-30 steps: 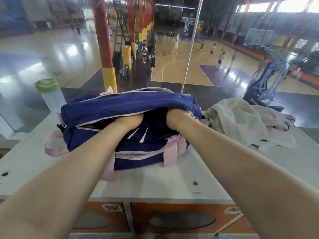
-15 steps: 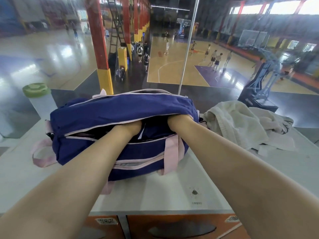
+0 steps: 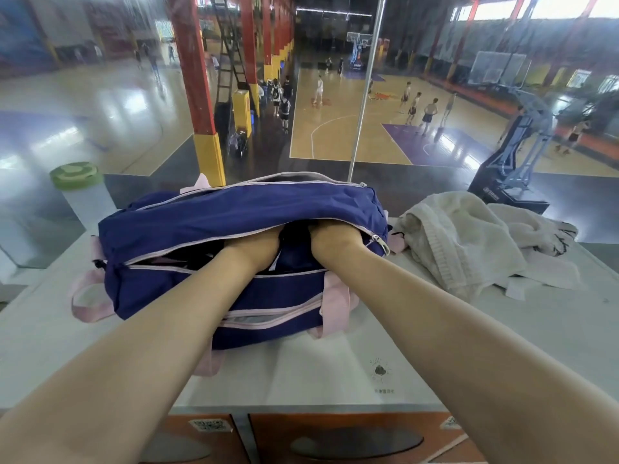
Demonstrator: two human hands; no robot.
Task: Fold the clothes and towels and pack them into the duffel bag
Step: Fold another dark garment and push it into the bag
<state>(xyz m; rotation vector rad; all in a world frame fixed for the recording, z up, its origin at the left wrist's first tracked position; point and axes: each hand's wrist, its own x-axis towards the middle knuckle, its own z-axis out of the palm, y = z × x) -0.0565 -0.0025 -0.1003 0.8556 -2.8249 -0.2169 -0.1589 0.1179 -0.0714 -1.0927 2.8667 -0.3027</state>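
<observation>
A navy duffel bag (image 3: 234, 216) with pink trim and pink straps lies on the white top (image 3: 301, 373), its main zip open toward me. Both my arms reach into that opening. My left hand (image 3: 259, 244) and my right hand (image 3: 333, 234) show only up to the backs; the fingers are hidden under the bag's upper flap. Dark cloth with white stripes (image 3: 276, 261) lies inside between my wrists. I cannot see whether my fingers hold it. A crumpled pile of white towels and clothes (image 3: 462, 239) sits right of the bag.
A clear bottle with a green lid (image 3: 75, 174) stands at the back left. A glass pane rises just behind the bag, with a sports hall and people far below. Orange locker fronts (image 3: 335, 440) run under the top's near edge.
Both hands have pushed further into the bag, and the upper flap now covers more of them. The bag has shifted slightly.
</observation>
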